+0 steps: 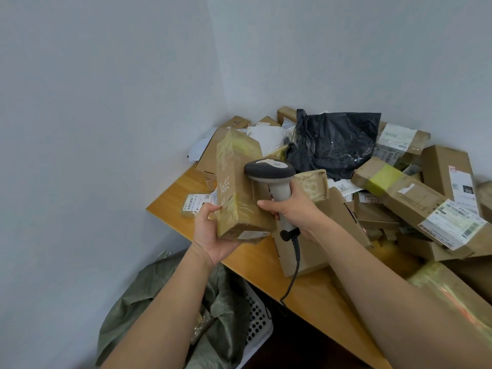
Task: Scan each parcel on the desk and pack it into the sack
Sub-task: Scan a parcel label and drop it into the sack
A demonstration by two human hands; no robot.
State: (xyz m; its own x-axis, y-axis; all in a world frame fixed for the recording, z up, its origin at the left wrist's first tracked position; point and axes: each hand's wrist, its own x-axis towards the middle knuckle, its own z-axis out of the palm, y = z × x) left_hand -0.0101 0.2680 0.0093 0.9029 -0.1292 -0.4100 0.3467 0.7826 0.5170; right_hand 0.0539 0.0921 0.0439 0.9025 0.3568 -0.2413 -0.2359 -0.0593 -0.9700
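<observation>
- The left hand (210, 233) holds a tall brown parcel (238, 187) upright, palm cupped under its lower end and thumb on its near face, lifted above the near-left corner of the bench (173, 193).
- The right hand (292, 206) is wrapped around the grey handle of a barcode scanner (271, 177), whose dark head is pressed close to the right side of that parcel; the scanner's cable (292, 272) hangs down from the handle across the bench edge.
- I'd judge this to be the scanning step for this one parcel: it is off the bench but not yet in the sack.
- The green sack (170, 310) sits on the floor below the bench's near-left corner, under the left forearm, slumped open against a white perforated basket (255, 320). Something brownish seems to lie inside it, but I cannot tell how much has been packed.
- Plenty looks left to do. Behind and to the right of the held parcel, the bench is heaped with cardboard boxes, including a long box with yellow tape (399, 187) and a black plastic mailer (335, 142) towards the corner wall.
- A small flat labelled packet (194, 205) lies alone on the bench just left of the held parcel.
- So, by my reckoning, the job is at an early or middle stage, with most parcels still waiting.
</observation>
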